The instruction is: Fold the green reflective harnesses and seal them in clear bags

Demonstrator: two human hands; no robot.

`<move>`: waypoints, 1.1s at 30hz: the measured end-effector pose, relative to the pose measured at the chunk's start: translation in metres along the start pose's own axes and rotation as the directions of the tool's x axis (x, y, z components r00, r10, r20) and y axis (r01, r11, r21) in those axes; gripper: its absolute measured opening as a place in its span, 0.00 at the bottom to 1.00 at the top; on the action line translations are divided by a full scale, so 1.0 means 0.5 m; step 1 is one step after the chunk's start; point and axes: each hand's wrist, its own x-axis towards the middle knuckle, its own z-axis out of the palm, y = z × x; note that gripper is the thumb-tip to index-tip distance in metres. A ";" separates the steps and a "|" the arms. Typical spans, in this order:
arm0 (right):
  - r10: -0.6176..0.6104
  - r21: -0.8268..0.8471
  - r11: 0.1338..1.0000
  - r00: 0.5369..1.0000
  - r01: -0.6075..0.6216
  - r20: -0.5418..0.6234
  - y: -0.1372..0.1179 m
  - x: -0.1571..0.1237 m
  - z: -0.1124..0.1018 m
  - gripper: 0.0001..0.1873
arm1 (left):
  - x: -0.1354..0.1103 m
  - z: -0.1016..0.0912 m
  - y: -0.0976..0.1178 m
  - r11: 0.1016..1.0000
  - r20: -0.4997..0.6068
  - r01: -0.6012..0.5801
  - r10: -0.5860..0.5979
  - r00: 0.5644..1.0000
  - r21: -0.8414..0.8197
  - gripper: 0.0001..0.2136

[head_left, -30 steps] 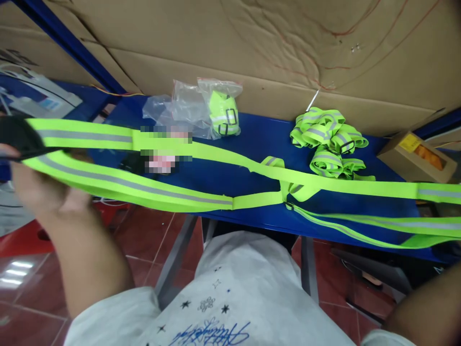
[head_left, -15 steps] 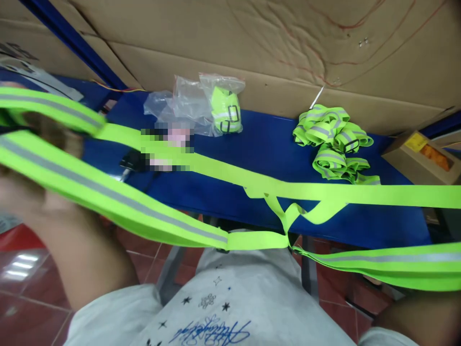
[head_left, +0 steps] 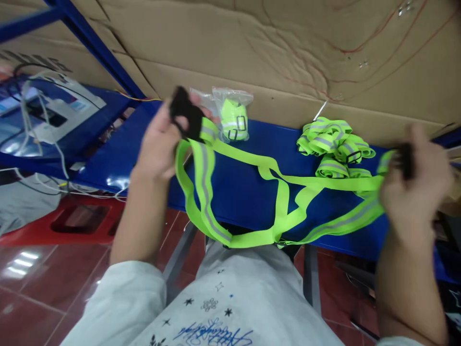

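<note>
A neon yellow-green reflective strap harness (head_left: 254, 238) with grey stripes hangs between my hands, sagging above the blue table and my lap. My left hand (head_left: 158, 139) is closed around a black fastening end of it, near the plastic bags. At the right, my right hand (head_left: 419, 180) grips the harness's other end, where a dark piece shows; some fingers are blurred. The bands cross and join in the middle. Beyond the harness lies a heap of similar rolled straps (head_left: 329, 139), and a clear bag (head_left: 234, 117) holds another folded strap with black buckles.
A blue table (head_left: 245, 194) stands in front of me against a cardboard wall (head_left: 201, 53). White devices and tangled cables (head_left: 59, 115) occupy the left side. Below them is a red plastic stool (head_left: 84, 216). A cardboard box (head_left: 454, 154) sits partly behind my right hand.
Both hands have come inward and forward into view from the sides. The harness, stretched wide before, now hangs slacker in loops. The camera view has shifted slightly.
</note>
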 end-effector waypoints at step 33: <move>-0.199 0.126 0.979 0.902 0.162 0.382 -0.208 -0.082 0.196 0.35 | -0.029 0.233 -0.186 0.815 0.396 -0.224 -0.008 0.918 0.535 0.15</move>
